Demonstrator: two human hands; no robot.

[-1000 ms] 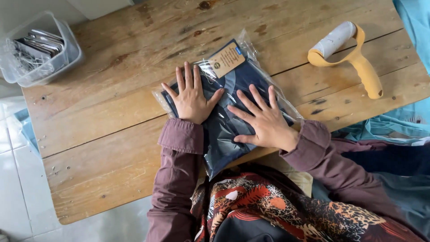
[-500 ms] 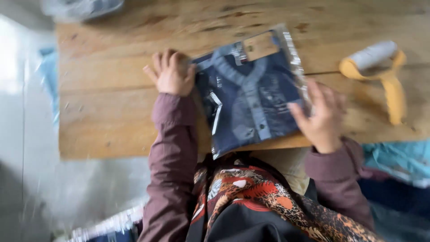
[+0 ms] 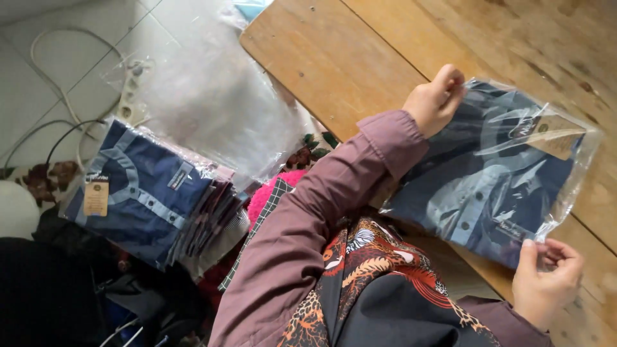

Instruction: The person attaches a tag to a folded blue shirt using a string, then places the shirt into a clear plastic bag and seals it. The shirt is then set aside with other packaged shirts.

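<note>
Seen from the head camera, a person in a maroon-sleeved top and patterned scarf holds a bagged dark blue shirt (image 3: 488, 186) at the right of the frame, over the edge of a worn wooden table (image 3: 334, 58). The left hand (image 3: 434, 99), at upper centre, has its fingers curled together and pinching the upper corner of the clear plastic bag. The right hand (image 3: 543, 283), at the lower right, pinches the bag's lower edge between thumb and fingertips, the other fingers bent close. The packet lies tilted across the table's near edge, a brown cardboard tag (image 3: 556, 135) showing through the plastic near its right end.

At the left of the frame, well apart from the hands, a stack of similar bagged shirts (image 3: 148, 193) rests below table level, the top one dark blue with its own tag. Loose clear plastic bags (image 3: 212, 96) lie above the stack on the tiled floor (image 3: 77, 26), beside a white power strip (image 3: 128, 96) and its cables.
</note>
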